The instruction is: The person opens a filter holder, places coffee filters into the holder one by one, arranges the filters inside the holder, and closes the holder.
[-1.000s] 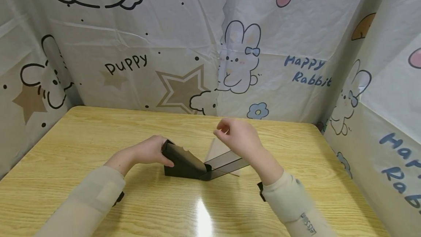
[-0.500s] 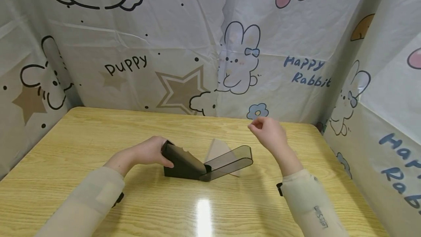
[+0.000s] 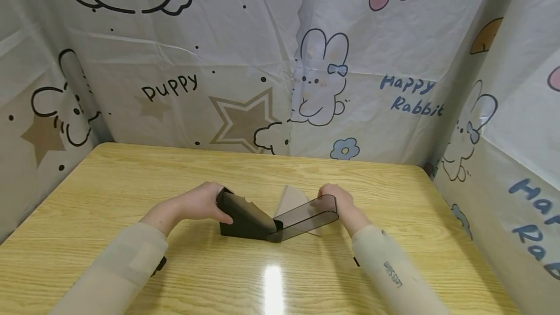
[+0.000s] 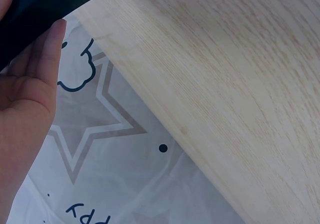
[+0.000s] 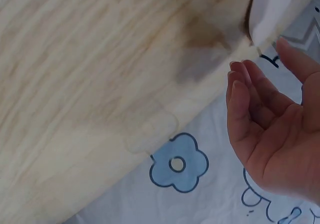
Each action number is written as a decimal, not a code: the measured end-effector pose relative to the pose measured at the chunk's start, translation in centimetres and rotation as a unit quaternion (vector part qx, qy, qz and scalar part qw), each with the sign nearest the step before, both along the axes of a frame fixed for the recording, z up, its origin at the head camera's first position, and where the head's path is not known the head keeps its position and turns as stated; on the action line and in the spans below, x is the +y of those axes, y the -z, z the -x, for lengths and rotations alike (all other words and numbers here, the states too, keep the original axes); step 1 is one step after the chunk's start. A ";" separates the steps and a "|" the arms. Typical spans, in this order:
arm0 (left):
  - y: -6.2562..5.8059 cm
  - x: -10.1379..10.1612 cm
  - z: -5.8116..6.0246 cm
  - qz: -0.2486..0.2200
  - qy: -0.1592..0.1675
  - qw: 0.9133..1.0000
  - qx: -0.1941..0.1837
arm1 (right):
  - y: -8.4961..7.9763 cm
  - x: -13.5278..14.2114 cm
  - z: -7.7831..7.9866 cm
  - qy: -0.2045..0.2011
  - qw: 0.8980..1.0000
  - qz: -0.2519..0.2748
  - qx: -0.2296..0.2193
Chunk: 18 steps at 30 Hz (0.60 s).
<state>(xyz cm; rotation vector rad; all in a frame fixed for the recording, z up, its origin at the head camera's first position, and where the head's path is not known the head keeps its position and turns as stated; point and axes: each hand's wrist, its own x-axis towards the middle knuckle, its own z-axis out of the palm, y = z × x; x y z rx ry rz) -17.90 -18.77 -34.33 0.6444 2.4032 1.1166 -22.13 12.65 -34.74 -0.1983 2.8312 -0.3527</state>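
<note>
A black wedge-shaped box (image 3: 242, 220) sits on the table in the head view, its smoky see-through lid (image 3: 306, 225) swung out to the right. Brown material shows along the box's sloping mouth. My left hand (image 3: 201, 201) grips the box's tall left end, thumb in front; the left wrist view shows fingers along its black side. Behind the lid lies a beige fan-shaped sheet (image 3: 287, 197), like a paper coffee filter. My right hand (image 3: 344, 202) is just behind the lid's free end, partly seen through it. In the right wrist view its fingers are relaxed, thumb apart, holding nothing.
The wood-grain table (image 3: 175, 266) runs back to a printed cloth (image 3: 245, 38) with cartoon figures. More of this cloth hangs along both sides. Light glares on the tabletop in front of the box.
My right hand moved away to the right from above the lid, then came back left and lower, behind the lid's end. The left hand and box have stayed put.
</note>
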 end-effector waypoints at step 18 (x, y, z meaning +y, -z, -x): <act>0.1 0.0 0.1 -0.001 0.000 1.000 -0.005 | 1.1 -1.4 0.1 -0.016 1.000 0.014 0.024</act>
